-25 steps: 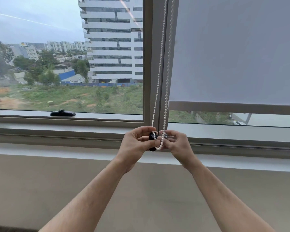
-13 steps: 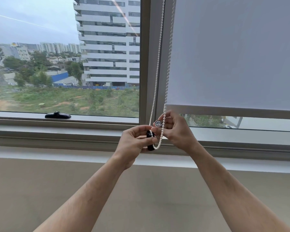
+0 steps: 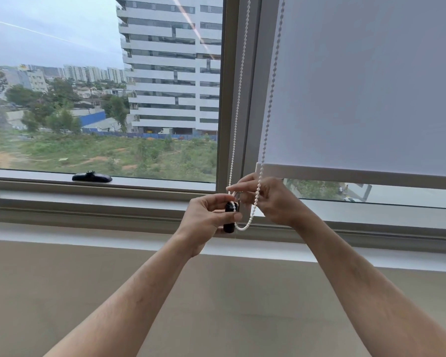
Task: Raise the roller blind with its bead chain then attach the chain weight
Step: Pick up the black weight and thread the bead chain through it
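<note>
A white roller blind covers most of the right window pane, its bottom bar a little above the sill. A white bead chain hangs in two strands down the window frame and loops at the bottom. My left hand grips a small black chain weight upright against the loop's left strand. My right hand pinches the chain just above the weight, with a small metal part half hidden between its fingers.
A grey window frame post stands behind the chain. A black window handle lies on the left pane's lower rail. The white sill runs below, with a beige wall under it.
My right hand rose from level with the left hand to just above the weight, taking the small metal part with it. The view shifted slightly. The blind's bar holds its height.
</note>
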The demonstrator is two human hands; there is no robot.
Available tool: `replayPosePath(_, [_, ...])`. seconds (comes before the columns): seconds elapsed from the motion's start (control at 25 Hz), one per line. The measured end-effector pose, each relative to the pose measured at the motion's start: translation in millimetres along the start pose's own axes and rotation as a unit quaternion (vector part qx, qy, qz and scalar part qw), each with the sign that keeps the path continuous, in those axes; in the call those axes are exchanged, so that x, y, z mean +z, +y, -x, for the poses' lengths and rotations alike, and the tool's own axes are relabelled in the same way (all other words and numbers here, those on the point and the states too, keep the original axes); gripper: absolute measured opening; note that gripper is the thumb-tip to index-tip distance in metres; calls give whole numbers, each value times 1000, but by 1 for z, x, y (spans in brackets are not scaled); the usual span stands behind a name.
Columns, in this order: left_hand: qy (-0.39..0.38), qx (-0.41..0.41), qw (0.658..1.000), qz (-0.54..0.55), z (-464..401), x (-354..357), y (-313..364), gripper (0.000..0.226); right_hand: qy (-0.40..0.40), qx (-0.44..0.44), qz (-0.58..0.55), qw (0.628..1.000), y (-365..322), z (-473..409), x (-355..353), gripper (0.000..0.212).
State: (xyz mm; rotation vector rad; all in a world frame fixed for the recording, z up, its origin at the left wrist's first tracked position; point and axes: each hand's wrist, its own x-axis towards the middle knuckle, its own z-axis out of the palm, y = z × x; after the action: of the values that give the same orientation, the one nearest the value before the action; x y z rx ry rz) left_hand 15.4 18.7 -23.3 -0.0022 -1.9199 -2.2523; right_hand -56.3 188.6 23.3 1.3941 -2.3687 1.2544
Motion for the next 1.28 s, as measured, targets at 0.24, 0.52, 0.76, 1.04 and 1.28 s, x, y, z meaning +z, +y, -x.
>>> replayPosePath(0.24, [-8,-7,1000,13,2,-1,3,39,-1,1,55,998,-12,0,-1,28])
replayPosePath(0.52, [-22,-6,1000,-9,1,-6,4,35,-22,-23,77,997,-20,-4,-1,21])
replayPosePath(0.76, [-31,-3,999,-9,0,-7,3,34,-38,-19,91,995,-20,-6,1,25])
replayPosePath(1.04, [-29,7,999,-13,-1,-8,2,46,-34,-2,80,996,-20,-6,4,18])
replayPosePath(1.28, [-8,7,999,-35,-3,-9,-1,57,-13,15,99,995,-20,-7,11,15])
